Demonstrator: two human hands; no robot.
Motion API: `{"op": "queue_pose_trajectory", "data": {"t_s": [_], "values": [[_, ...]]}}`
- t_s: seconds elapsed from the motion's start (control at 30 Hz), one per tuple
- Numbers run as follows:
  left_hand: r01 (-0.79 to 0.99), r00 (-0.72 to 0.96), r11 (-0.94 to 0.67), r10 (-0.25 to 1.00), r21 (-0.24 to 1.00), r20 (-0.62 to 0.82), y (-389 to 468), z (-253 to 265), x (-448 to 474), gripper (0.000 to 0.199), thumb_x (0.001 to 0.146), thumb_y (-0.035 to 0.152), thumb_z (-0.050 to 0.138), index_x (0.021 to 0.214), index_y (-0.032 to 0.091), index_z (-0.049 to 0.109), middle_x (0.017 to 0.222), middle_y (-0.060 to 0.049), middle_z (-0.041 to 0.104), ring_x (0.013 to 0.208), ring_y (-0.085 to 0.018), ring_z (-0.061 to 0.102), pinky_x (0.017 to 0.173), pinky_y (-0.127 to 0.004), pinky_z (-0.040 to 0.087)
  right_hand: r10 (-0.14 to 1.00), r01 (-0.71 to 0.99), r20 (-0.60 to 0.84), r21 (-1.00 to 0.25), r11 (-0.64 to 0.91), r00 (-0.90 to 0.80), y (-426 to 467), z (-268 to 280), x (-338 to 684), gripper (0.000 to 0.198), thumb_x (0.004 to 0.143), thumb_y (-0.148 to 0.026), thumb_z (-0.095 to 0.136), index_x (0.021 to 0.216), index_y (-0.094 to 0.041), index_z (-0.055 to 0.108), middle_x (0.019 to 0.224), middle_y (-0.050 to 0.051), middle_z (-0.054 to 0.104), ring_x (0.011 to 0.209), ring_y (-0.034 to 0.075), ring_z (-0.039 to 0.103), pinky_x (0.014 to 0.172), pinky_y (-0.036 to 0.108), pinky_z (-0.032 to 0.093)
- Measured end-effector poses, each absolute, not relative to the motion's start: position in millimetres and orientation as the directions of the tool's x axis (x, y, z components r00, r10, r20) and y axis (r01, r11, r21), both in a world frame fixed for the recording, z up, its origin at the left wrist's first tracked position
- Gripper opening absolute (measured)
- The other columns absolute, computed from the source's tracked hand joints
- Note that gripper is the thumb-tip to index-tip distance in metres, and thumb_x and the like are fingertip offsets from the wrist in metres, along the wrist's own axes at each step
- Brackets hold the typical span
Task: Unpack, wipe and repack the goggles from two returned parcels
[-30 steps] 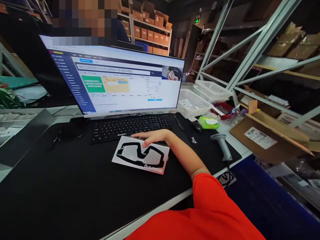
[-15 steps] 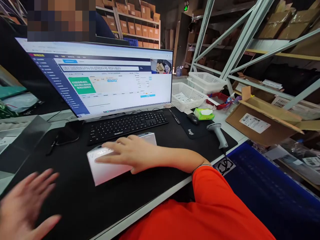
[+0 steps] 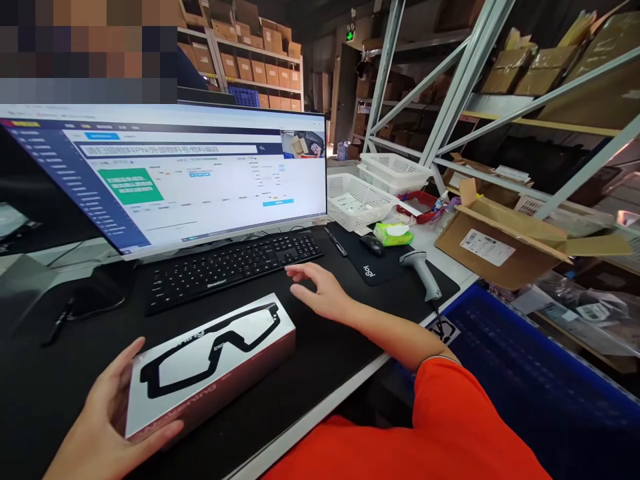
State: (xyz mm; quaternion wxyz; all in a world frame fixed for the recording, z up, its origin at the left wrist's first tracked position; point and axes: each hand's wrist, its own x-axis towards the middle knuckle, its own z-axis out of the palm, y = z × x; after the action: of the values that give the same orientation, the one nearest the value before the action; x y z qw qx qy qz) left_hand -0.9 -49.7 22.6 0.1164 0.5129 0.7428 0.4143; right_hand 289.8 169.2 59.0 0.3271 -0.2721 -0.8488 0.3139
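A long carton [image 3: 253, 357] lies on the black desk mat, its white top printed with a black angular frame and its reddish side lettered. My left hand [image 3: 107, 410] is wrapped round the carton's left end, thumb along the near side and fingers at the far side. Just past the other end, my right hand [image 3: 323, 290] is raised over the mat near the keyboard [image 3: 235, 267]. Its fingers and thumb are apart, with nothing between them. To the right of that hand, a grey barcode scanner [image 3: 423, 275] lies beside the black mouse [image 3: 373, 245].
A wide monitor [image 3: 210, 213] stands behind the keyboard. White plastic baskets [image 3: 357, 213], a green tissue pack [image 3: 394, 233] and an open cardboard box [image 3: 485, 250] are to the right. A blue surface [image 3: 525, 380] lies below the desk edge. Part of a person shows behind the monitor.
My right hand has let go of the carton and moved right. My left hand has closed on its left end. The carton now shows its printed top and reddish side.
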Motion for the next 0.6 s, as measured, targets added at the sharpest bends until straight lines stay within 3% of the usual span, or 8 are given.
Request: {"op": "queue_pose_trajectory", "data": {"t_s": [0.07,0.13,0.2,0.3,0.37,0.5,0.6], "values": [[0.523,-0.490,0.150,0.858,0.839,0.152,-52.1,20.5,2.6,0.138,0.055,0.098,0.080,0.171,0.040,0.034,0.161,-0.010,0.060,0.151,-0.048,0.057,0.128,-0.067,0.045,0.738,0.273,0.100,-0.889,0.367,-0.667,176.2,44.3,287.4,0.033,0.106,-0.037,0.065,0.131,-0.022,0.080,0.129,0.011,0.080,0.121,0.029,0.074,0.114,0.047,0.055],[0.435,-0.523,0.154,0.845,0.887,0.110,-54.5,17.6,6.6,0.139,0.051,0.088,0.090,0.170,0.040,0.035,0.164,-0.009,0.057,0.157,-0.048,0.050,0.131,-0.065,0.043,0.676,0.259,-0.081,-0.951,0.167,-0.732,174.8,29.6,281.6,0.030,0.103,-0.046,0.070,0.115,-0.023,0.086,0.117,0.008,0.083,0.118,0.030,0.075,0.111,0.047,0.056],[0.420,-0.550,0.145,0.826,0.896,0.124,-58.4,13.9,10.0,0.135,0.050,0.079,0.094,0.167,0.039,0.040,0.164,-0.008,0.058,0.157,-0.047,0.049,0.131,-0.064,0.043,0.638,0.199,-0.153,-0.980,0.000,-0.755,169.4,19.5,277.6,0.034,0.096,-0.055,0.077,0.107,-0.025,0.087,0.111,0.005,0.084,0.113,0.029,0.075,0.104,0.042,0.059],[0.404,-0.559,0.065,0.807,0.912,0.190,-65.9,9.8,15.0,0.126,0.047,0.066,0.099,0.159,0.037,0.048,0.161,-0.009,0.060,0.155,-0.047,0.052,0.131,-0.063,0.045,0.626,0.129,-0.240,-0.967,-0.218,-0.742,163.7,14.8,279.4,0.043,0.083,-0.061,0.088,0.103,-0.022,0.086,0.102,0.004,0.081,0.093,0.021,0.073,0.077,0.031,0.060],[0.373,-0.567,0.013,0.795,0.928,0.217,-69.3,9.5,19.0,0.117,0.046,0.061,0.102,0.150,0.034,0.054,0.159,-0.011,0.061,0.156,-0.048,0.051,0.131,-0.065,0.044,0.615,0.118,-0.285,-0.947,-0.299,-0.735,163.9,14.9,284.0,0.049,0.076,-0.062,0.093,0.097,-0.019,0.084,0.091,0.003,0.078,0.078,0.016,0.069,0.066,0.026,0.056],[0.402,-0.550,-0.041,0.788,0.915,0.277,-67.5,9.4,20.5,0.106,0.045,0.055,0.104,0.138,0.028,0.060,0.150,-0.016,0.068,0.157,-0.049,0.049,0.134,-0.067,0.037,0.571,0.088,-0.347,-0.898,-0.430,-0.744,168.0,11.5,289.8,0.060,0.058,-0.060,0.104,0.092,-0.017,0.078,0.080,0.000,0.074,0.069,0.013,0.067,0.067,0.026,0.058],[0.476,-0.423,-0.126,0.835,0.871,0.352,-62.1,3.9,13.1,0.101,0.049,0.045,0.104,0.137,0.024,0.057,0.144,-0.020,0.071,0.156,-0.049,0.049,0.133,-0.067,0.038,0.653,0.058,-0.368,-0.894,-0.445,-0.662,168.5,4.9,286.6,0.062,0.052,-0.059,0.105,0.086,-0.018,0.073,0.075,-0.001,0.072,0.067,0.013,0.067,0.067,0.027,0.057]]}}
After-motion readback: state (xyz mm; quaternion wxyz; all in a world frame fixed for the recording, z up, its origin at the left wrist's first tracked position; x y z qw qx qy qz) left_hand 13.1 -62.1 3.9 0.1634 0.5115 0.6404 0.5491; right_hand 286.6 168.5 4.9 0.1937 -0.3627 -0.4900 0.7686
